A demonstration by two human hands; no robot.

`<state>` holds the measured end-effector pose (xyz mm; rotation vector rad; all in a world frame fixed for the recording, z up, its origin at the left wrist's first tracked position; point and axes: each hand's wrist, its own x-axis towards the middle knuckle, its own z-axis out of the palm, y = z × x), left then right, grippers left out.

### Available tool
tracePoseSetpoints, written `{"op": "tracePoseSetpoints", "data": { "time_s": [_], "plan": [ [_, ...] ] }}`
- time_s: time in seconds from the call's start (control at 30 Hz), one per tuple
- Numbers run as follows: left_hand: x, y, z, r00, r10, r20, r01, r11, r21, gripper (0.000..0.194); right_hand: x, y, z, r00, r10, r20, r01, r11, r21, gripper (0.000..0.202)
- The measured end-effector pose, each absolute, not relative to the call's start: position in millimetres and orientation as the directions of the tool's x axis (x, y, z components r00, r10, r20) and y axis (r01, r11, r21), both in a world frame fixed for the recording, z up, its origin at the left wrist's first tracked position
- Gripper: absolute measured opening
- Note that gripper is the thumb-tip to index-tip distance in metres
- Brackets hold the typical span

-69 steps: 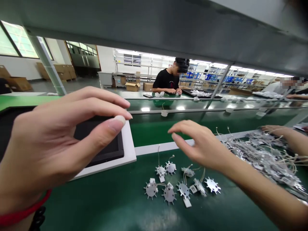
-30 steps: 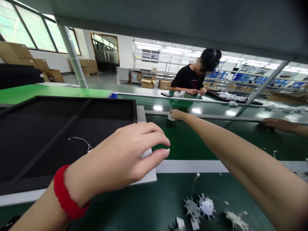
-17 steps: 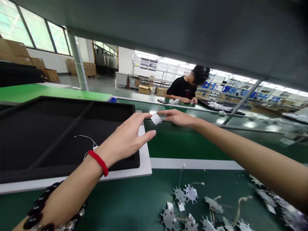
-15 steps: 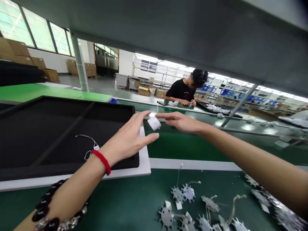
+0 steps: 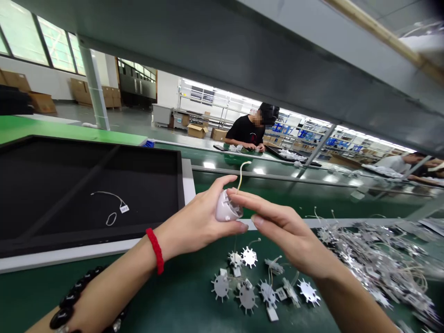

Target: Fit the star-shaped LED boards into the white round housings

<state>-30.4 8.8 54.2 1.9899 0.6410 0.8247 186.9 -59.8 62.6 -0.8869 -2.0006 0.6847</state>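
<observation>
My left hand (image 5: 199, 219) is wrapped round a small white cup-shaped plastic housing (image 5: 222, 210), fingers behind it and thumb along its lower edge. A thin pale cable (image 5: 242, 175) rises out of the housing's top. My right hand (image 5: 282, 224) reaches in from the right with fingers stretched out. Its index fingertip touches the housing's rim, while the thumb stands apart below. The inside of the housing is partly covered by the right fingers. Below both hands, several silver toothed metal discs (image 5: 247, 296) with small white connectors and cables lie on the green work surface (image 5: 166, 296).
At left lies a black foam-lined tray (image 5: 62, 194) holding a loose cable with a white tag (image 5: 124, 209). A large heap of metal discs and cables (image 5: 374, 259) covers the right. A grey shelf (image 5: 208, 51) hangs overhead. Across the line, a person (image 5: 248, 132) works.
My left hand has closed round the white housing, which is now lower and tilted differently. My right hand has come down with it. The view has swung right, bringing the heap into sight.
</observation>
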Motion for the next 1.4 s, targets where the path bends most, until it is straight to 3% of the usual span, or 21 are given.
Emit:
{"op": "tracePoseSetpoints", "data": {
  "time_s": [0.23, 0.6, 0.8, 0.93, 1.07, 1.27, 1.4],
  "plan": [
    [-23.5, 7.9, 42.0, 0.765, 0.615, 0.189, 0.201, -0.507, 0.839, 0.08, 204.4, -72.1, 6.0, -0.242, 0.865, 0.439, 0.073, 0.467, -0.881, 0.037],
    [-12.0, 10.7, 27.9, 0.793, 0.599, 0.113, 0.035, -0.23, 0.973, 0.058, 209.7, -72.2, -0.3, -0.2, 0.858, 0.473, -0.034, 0.477, -0.878, 0.038],
    [-10.2, 9.6, 28.9, 0.733, 0.667, 0.131, 0.093, -0.29, 0.953, 0.052, 201.7, -71.3, -4.0, -0.115, 0.832, 0.543, -0.003, 0.547, -0.837, 0.044],
    [-8.6, 9.9, 24.0, 0.671, 0.692, 0.264, 0.125, -0.457, 0.88, 0.047, 194.4, -71.4, -9.3, 0.034, 0.741, 0.67, 0.141, 0.66, -0.737, 0.045],
    [-7.4, 12.2, 13.3, 0.629, 0.613, 0.479, 0.105, -0.677, 0.728, 0.04, 188.2, -68.2, -18.3, 0.181, 0.653, 0.736, 0.216, 0.703, -0.677, 0.036],
    [-8.6, 15.8, 5.7, 0.608, 0.476, 0.635, 0.038, -0.817, 0.576, 0.043, 183.9, -64.1, -20.6, 0.12, 0.614, 0.78, 0.35, 0.709, -0.612, 0.026],
    [-9.8, 14.6, 6.6, 0.635, 0.339, 0.694, 0.087, -0.924, 0.371, 0.042, 183.0, -66.4, -16.6, 0.106, 0.545, 0.832, 0.433, 0.728, -0.531, 0.021]
  ]
}}
